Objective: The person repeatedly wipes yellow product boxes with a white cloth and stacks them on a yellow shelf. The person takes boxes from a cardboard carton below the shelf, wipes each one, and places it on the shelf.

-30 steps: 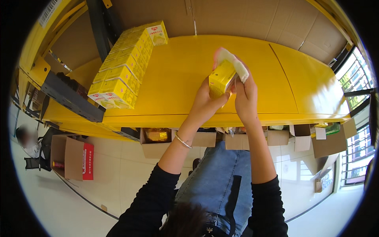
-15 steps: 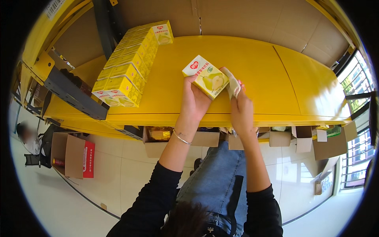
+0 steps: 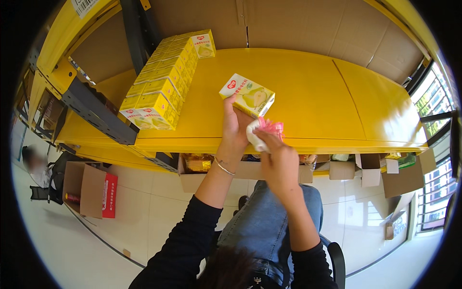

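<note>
I'm holding a yellow-and-white carton (image 3: 247, 95) with a pear picture up over the yellow shelf in my left hand (image 3: 234, 126). A row of matching yellow cartons (image 3: 163, 79) is lining the shelf's left side. A white barcode label (image 3: 88, 6) is sitting top left, and an open brown box with a red side (image 3: 91, 189) is standing on the floor

Single view, head-mounted, looking steeply down from above the person's own head and lap. Wide fisheye: straight edges of the yellow shelf (image 3: 308, 91) bow toward the rim, dark corners ring the frame. Both hands sit near centre, close to the lens; floor (image 3: 144, 212) and cartons (image 3: 91, 188) lie farther below. No second view to compare.
</note>
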`<state>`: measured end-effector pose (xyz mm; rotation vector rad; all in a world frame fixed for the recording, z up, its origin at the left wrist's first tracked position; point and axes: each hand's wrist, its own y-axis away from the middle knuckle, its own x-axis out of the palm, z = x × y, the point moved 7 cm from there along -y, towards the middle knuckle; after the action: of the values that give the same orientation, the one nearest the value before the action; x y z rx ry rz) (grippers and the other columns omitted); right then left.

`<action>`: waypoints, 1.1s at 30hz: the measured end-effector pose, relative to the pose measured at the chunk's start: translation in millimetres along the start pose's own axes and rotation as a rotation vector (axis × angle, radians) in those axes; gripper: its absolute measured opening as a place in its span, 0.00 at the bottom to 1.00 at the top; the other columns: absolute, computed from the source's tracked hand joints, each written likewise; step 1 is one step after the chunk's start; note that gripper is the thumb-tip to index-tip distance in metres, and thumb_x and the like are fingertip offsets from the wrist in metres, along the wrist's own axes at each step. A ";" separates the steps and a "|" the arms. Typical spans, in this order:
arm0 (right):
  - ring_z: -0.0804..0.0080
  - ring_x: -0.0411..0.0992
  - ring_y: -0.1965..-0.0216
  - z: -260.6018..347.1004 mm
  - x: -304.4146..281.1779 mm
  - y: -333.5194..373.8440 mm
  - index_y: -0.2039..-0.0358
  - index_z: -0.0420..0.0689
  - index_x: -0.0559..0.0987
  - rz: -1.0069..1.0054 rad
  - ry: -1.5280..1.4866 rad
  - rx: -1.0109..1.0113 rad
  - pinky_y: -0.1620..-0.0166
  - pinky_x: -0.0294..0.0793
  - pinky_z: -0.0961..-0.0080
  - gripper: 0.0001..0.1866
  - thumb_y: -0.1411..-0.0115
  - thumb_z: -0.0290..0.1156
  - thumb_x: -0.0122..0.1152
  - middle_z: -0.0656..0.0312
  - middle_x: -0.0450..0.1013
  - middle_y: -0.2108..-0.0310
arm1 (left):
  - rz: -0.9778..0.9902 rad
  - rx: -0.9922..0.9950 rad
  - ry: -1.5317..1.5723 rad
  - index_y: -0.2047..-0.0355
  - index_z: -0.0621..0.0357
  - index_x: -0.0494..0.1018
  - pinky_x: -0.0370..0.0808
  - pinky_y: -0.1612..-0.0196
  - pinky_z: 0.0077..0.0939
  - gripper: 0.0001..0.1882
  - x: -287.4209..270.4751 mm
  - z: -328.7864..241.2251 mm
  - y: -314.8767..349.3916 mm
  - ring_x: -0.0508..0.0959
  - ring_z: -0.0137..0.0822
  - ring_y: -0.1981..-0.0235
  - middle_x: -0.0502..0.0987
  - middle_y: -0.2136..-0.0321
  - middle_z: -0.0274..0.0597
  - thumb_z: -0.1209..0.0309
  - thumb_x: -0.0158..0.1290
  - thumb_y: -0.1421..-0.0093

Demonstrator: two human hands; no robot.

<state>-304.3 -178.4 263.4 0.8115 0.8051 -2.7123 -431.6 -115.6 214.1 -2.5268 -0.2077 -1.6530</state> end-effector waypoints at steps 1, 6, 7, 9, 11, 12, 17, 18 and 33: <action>0.55 0.74 0.73 -3.6 -6.7 0.6 0.59 0.37 0.75 0.040 -0.036 0.046 0.68 0.72 0.64 0.15 0.49 0.19 0.50 0.46 0.73 0.74 | -0.003 0.015 0.003 0.47 0.56 0.59 0.64 0.44 0.37 0.25 -1.8 -0.6 -0.6 0.67 0.40 0.47 0.67 0.49 0.41 0.58 0.44 0.41; 0.75 0.71 0.65 -11.5 -48.1 -6.1 0.51 0.34 0.69 -0.395 -0.545 0.051 0.62 0.70 0.79 0.20 0.44 0.15 0.39 0.54 0.71 0.63 | 0.083 0.028 0.158 0.48 0.57 0.61 0.62 0.42 0.40 0.23 -0.1 -0.4 -5.9 0.66 0.41 0.45 0.68 0.48 0.42 0.62 0.47 0.41; 0.72 0.71 0.63 -12.7 -46.7 -7.4 0.49 0.36 0.68 -0.434 -0.517 0.007 0.63 0.71 0.78 0.23 0.46 0.14 0.39 0.50 0.70 0.59 | 0.086 0.033 0.173 0.48 0.58 0.62 0.62 0.42 0.40 0.23 1.2 -0.4 -5.4 0.66 0.42 0.45 0.68 0.48 0.42 0.62 0.48 0.41; 0.67 0.70 0.57 -6.1 -39.5 -16.1 0.47 0.38 0.67 -0.451 -0.362 -0.110 0.58 0.70 0.74 0.26 0.49 0.13 0.40 0.48 0.68 0.52 | 0.099 0.000 0.124 0.48 0.57 0.62 0.62 0.42 0.39 0.22 6.1 2.1 -4.8 0.67 0.41 0.46 0.69 0.49 0.42 0.62 0.47 0.41; 0.63 0.67 0.48 4.8 -27.9 -26.7 0.47 0.39 0.67 -0.402 -0.110 -0.242 0.48 0.67 0.69 0.27 0.50 0.14 0.44 0.50 0.65 0.47 | 0.111 -0.071 0.120 0.49 0.56 0.63 0.63 0.43 0.37 0.21 4.9 7.0 -4.9 0.68 0.40 0.48 0.70 0.51 0.41 0.62 0.46 0.41; 0.61 0.65 0.46 9.1 -15.3 -33.3 0.47 0.39 0.68 -0.297 0.078 -0.324 0.46 0.64 0.67 0.27 0.50 0.15 0.45 0.52 0.65 0.46 | 0.120 -0.125 0.144 0.50 0.55 0.64 0.64 0.44 0.37 0.19 1.2 10.8 -7.3 0.69 0.38 0.49 0.70 0.52 0.41 0.63 0.45 0.40; 0.60 0.61 0.42 16.7 21.3 -59.6 0.49 0.42 0.70 0.069 0.414 -0.530 0.40 0.56 0.63 0.24 0.50 0.21 0.51 0.57 0.66 0.46 | 0.128 -0.102 0.083 0.50 0.51 0.65 0.66 0.47 0.31 0.17 -2.1 2.6 -5.6 0.70 0.33 0.50 0.71 0.53 0.35 0.61 0.42 0.37; 0.60 0.62 0.42 18.3 17.8 -66.7 0.51 0.41 0.72 0.081 0.377 -0.525 0.41 0.58 0.62 0.22 0.50 0.21 0.50 0.58 0.67 0.47 | 0.132 -0.084 0.061 0.49 0.51 0.64 0.65 0.46 0.32 0.18 0.4 2.9 -6.0 0.70 0.34 0.50 0.71 0.52 0.36 0.59 0.41 0.36; 0.56 0.73 0.73 -39.4 -52.6 -51.5 0.68 0.47 0.75 -0.012 0.291 -0.073 0.71 0.70 0.63 0.10 0.51 0.23 0.48 0.57 0.74 0.72 | 0.116 0.353 -0.447 0.45 0.59 0.55 0.65 0.47 0.29 0.28 24.7 -5.3 8.6 0.67 0.33 0.49 0.66 0.52 0.40 0.72 0.55 0.43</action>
<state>-259.9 -112.0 288.0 1.2052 0.9618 -2.5917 -425.1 -123.6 238.7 -2.5289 -0.3475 -0.8963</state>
